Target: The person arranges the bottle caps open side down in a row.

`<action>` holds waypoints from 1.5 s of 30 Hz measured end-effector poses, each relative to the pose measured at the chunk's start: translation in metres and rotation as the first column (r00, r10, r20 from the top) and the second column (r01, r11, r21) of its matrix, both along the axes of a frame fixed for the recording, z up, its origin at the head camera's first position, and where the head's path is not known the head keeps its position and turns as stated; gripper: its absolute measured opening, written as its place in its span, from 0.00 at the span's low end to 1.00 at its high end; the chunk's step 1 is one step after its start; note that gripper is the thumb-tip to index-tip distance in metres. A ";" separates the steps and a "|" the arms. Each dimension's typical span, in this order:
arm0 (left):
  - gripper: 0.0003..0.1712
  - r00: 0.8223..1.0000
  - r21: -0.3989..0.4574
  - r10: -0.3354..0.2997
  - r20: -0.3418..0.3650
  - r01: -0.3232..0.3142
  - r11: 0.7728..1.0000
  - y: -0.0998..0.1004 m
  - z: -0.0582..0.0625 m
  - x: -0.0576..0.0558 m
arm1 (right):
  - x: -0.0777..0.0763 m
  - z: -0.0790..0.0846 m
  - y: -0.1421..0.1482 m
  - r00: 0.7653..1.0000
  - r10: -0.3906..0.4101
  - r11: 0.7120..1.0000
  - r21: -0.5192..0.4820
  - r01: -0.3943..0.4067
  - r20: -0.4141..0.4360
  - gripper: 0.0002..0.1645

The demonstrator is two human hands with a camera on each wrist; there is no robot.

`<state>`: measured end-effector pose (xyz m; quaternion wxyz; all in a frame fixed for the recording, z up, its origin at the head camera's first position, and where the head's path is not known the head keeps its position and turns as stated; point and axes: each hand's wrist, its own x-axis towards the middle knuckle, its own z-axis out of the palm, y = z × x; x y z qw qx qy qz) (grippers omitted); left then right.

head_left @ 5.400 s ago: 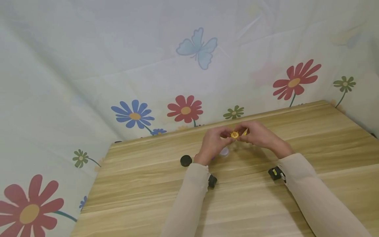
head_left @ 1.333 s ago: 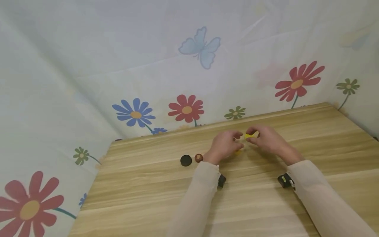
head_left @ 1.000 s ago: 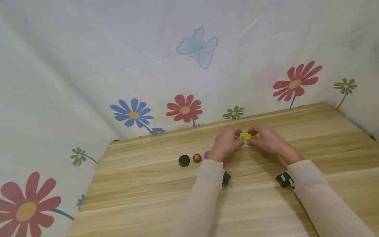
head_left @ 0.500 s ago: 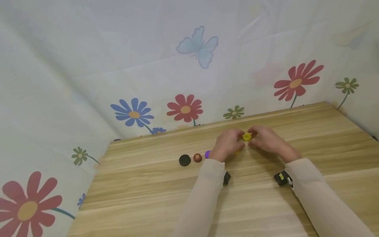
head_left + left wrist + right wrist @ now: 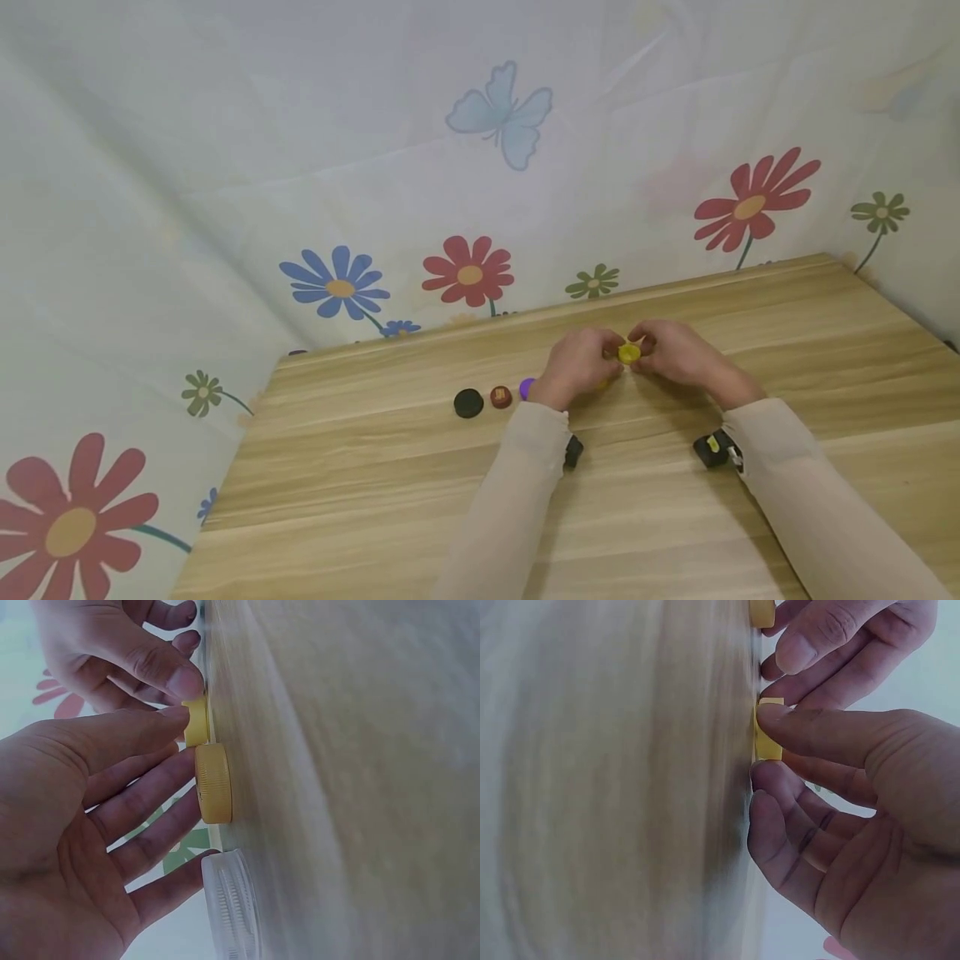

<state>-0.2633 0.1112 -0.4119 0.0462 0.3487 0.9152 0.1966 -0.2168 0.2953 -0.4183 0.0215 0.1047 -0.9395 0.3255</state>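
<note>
A small yellow bottle cap (image 5: pixel 629 354) lies close over the table between both hands. My right hand (image 5: pixel 678 356) pinches it at the right edge; in the right wrist view the thumb (image 5: pixel 780 720) lies across its side. My left hand (image 5: pixel 579 364) holds the opposite edge with thumb and index finger, the thumb overlapping the cap in the left wrist view. Right beside it stands an orange-yellow ridged cap (image 5: pixel 215 784), near the left hand's other fingers and mostly hidden in the head view. A clear ridged cap (image 5: pixel 231 904) follows, by the little finger.
The row continues leftward with a purple cap (image 5: pixel 527 388), a brown cap (image 5: pixel 500 397) and a larger black cap (image 5: pixel 468 403). They rest on the wood-grain table (image 5: pixel 360 467). A flower-printed cloth (image 5: pixel 375 183) rises behind the table's back edge.
Earlier both hands held the orange-yellow cap; it is now down in the row. The right hand has brought the yellow cap beside it, slightly nearer, and the left fingers have closed in on it.
</note>
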 end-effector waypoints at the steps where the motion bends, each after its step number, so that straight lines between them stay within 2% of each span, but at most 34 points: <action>1: 0.19 1.000 0.004 -0.003 0.003 0.003 1.000 0.000 0.000 0.000 | 0.000 0.000 0.000 1.000 0.000 1.000 0.000 0.000 -0.002 0.22; 6: 0.18 1.000 0.028 -0.022 0.011 0.021 0.999 -0.001 0.001 0.000 | 0.001 0.002 0.000 1.000 0.003 1.000 0.004 -0.003 -0.012 0.20; 12: 0.16 1.000 0.056 -0.023 -0.020 0.025 0.998 -0.005 -0.002 -0.002 | 0.003 0.004 -0.001 1.000 0.000 1.000 -0.002 0.000 -0.016 0.19; 23: 0.13 0.996 0.175 0.085 -0.034 -0.078 0.981 -0.007 -0.002 0.000 | 0.004 0.009 -0.004 0.999 0.007 0.999 -0.042 -0.009 -0.047 0.14; 29: 0.11 0.987 0.223 0.152 -0.054 -0.136 0.965 -0.007 -0.001 0.000 | 0.005 0.013 -0.006 1.000 0.001 0.997 -0.083 -0.003 -0.017 0.12; 36: 0.10 0.985 0.256 0.164 -0.045 -0.148 0.955 -0.007 -0.002 0.001 | 0.007 0.019 -0.006 1.000 -0.005 0.995 -0.102 0.003 -0.015 0.09; 45: 0.09 0.985 0.266 0.170 -0.002 -0.164 0.950 -0.005 0.000 0.002 | 0.006 0.019 -0.003 1.000 -0.006 0.994 -0.113 0.004 -0.023 0.10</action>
